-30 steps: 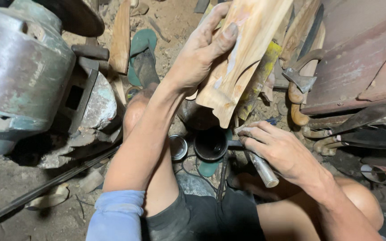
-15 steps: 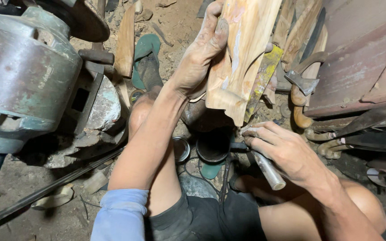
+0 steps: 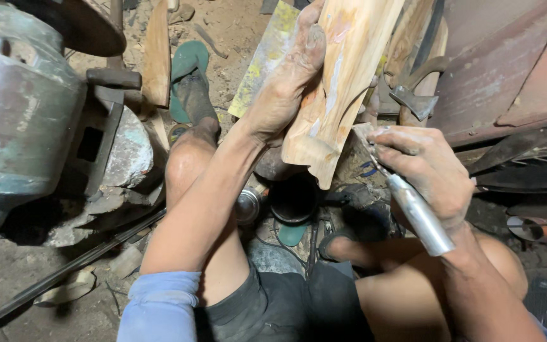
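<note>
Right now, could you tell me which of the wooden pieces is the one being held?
The pale carved piece, gripped upright by the left hand. The plank by the machine stands untouched; the right hand holds a metal tool.

The left hand (image 3: 286, 95) reaches forward with the arm extended, fingers curled in a firm grip (thumb uppermost). The right hand (image 3: 425, 171) sits lower, fist closed, wrist bent inward.

A big grey-green motor (image 3: 20, 107) fills the upper left. A green sandal (image 3: 188, 76) lies at top centre. A small axe head (image 3: 416, 101) sits at upper right, near rusty metal sheets (image 3: 508, 63).
</note>
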